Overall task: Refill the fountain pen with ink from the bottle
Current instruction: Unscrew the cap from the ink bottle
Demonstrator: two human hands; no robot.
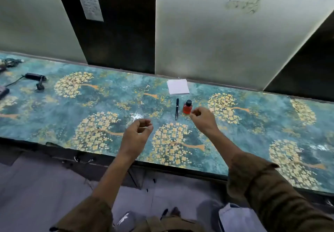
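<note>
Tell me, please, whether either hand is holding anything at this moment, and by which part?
Nothing is held: the left hand and right hand hover empty; pen and ink bottle sit untouched.

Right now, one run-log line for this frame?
stage: pre-grasp | left hand: empty, half curled | right hand: empty, beside ink bottle | bottle: capped | pen: lying capped

Dim, cool indoor light with soft, faint shadows. A small white glare patch sits on the glossy bench [137,117] near the frame's middle. Wide-angle distortion bows the bench edge and tilts the wall panels [226,33] at the sides. Detail is soft and slightly smeared throughout, most at the bottom.
</note>
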